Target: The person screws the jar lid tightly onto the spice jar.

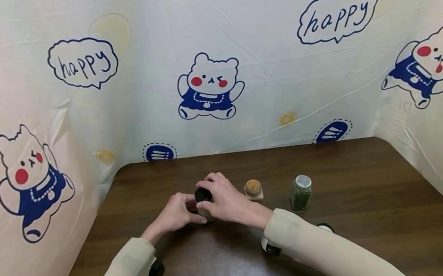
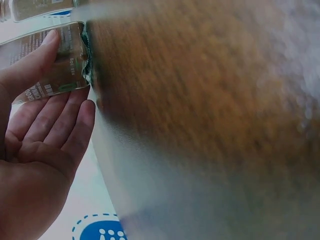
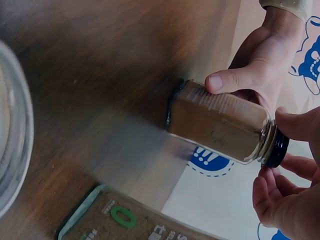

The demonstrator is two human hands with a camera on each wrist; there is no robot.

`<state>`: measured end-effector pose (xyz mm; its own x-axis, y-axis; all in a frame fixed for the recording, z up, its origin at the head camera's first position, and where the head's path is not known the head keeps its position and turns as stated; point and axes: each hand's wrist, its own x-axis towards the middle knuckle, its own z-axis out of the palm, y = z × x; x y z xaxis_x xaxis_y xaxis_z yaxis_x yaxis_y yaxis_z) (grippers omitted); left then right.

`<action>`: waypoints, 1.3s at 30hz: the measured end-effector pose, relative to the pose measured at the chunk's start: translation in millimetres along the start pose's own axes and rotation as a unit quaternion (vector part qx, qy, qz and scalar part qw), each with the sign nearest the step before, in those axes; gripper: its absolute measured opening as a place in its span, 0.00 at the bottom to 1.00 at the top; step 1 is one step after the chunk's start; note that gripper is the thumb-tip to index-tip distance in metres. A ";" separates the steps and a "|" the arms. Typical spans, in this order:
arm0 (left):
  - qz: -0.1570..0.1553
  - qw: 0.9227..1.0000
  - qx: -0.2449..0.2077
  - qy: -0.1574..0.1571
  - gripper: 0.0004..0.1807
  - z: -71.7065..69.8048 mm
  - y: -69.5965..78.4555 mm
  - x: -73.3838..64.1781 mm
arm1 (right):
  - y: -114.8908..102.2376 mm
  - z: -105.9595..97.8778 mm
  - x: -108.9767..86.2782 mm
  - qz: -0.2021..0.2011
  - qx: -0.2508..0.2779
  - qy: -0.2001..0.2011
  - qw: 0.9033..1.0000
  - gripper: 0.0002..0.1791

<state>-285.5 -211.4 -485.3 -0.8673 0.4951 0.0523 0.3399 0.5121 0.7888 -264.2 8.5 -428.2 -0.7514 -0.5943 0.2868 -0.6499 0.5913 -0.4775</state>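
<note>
Jar (image 3: 200,122) was approx. 7 o'clock of the head view's centre, betw. both hands, seemingly upright; couldn't tell if its base touched the table (image 1: 224,271). Main risk, IMO: w/ too loose a grip from the left hand (image 1: 175,213), jar could twist along w/ the black lid (image 3: 277,150) or tip; a sudden lid release might spill powder (image 3: 235,132). Jar looked clear, squarish, powder brown, small pale print up one side. Left thumb & fingers held its body; right hand (image 1: 225,199) had thumb & fingers narrowed around the lid. Cork-topped bottle (image 1: 254,191) stood nearby, approx. 3 o'clock of jar; silver-topped shaker (image 1: 300,193), green contents, further out, same dir.
</note>
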 end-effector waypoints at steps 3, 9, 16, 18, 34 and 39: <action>0.003 1.000 0.000 -0.001 0.18 1.0 -0.3 0.0 | -0.7 0.4 -0.3 0.008 0.026 -0.001 1.000 0.23; 0.009 1.000 0.010 -0.005 0.16 2.8 -0.5 -0.3 | -2.0 -0.9 -0.2 0.014 0.082 -0.002 0.997 0.23; 0.006 1.000 0.020 0.006 0.17 2.8 1.0 -0.7 | -0.5 -3.8 -0.1 -0.003 0.107 -0.019 0.994 0.26; 0.003 1.000 0.021 0.007 0.16 3.1 0.9 -0.8 | -0.1 -4.4 -0.6 -0.002 0.116 -0.026 0.993 0.27; -0.001 1.000 0.022 0.008 0.16 4.3 0.3 -2.3 | 2.1 -5.7 -2.7 -0.006 0.116 -0.041 0.992 0.28; 0.005 1.000 0.017 0.010 0.17 3.0 0.9 -0.8 | 1.4 -6.6 -0.7 -0.006 0.097 -0.032 0.995 0.26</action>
<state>-283.4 -209.3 -486.4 -0.8703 0.4871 0.0727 0.3607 0.5300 0.7674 -265.3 13.3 -423.6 -0.7309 -0.6379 0.2425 -0.6194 0.4710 -0.6281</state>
